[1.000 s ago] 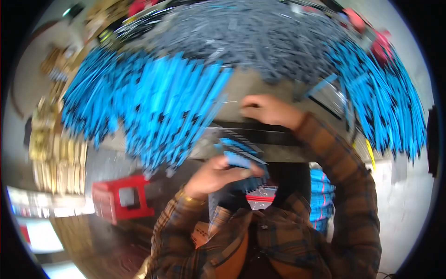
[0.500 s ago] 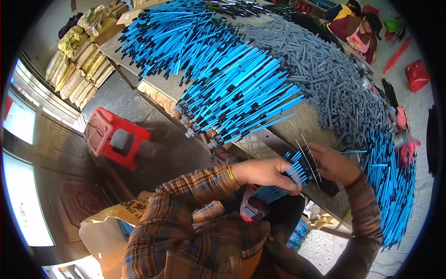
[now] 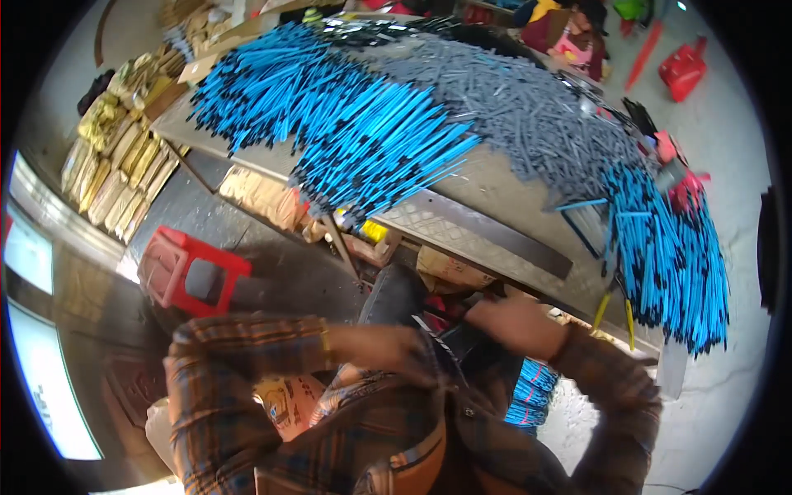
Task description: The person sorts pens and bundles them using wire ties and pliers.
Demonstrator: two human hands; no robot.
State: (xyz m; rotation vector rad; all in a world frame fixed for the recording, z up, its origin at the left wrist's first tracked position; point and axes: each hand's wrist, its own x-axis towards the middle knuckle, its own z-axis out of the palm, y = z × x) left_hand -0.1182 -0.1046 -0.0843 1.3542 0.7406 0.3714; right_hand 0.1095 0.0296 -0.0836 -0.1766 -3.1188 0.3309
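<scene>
My left hand (image 3: 389,353) is over my lap, smeared by motion, so its fingers cannot be made out. To its right, my right hand (image 3: 518,330) is blurred too, just below the table edge. Thin pale lines (image 3: 442,340) run between the hands; I cannot tell what they are or whether either hand holds them. Beneath my right forearm, a bundle of thin blue rods (image 3: 532,392) shows low down. On the table (image 3: 528,194), a large heap of blue rods with black ends (image 3: 355,132) fans out, beside a heap of short grey plastic pieces (image 3: 536,115).
A flat metal bar (image 3: 495,235) lies along the table's near edge. More blue rods (image 3: 672,256) hang over the right end, near a yellow-handled tool (image 3: 615,313). A red stool (image 3: 194,272) stands left. Stacked sacks (image 3: 124,161) fill the far left. Another person (image 3: 569,37) sits far right.
Both hands have come down from the table edge to my lap and spread apart. The blue rods and thin wires they held are no longer clearly visible. The view has shifted.
</scene>
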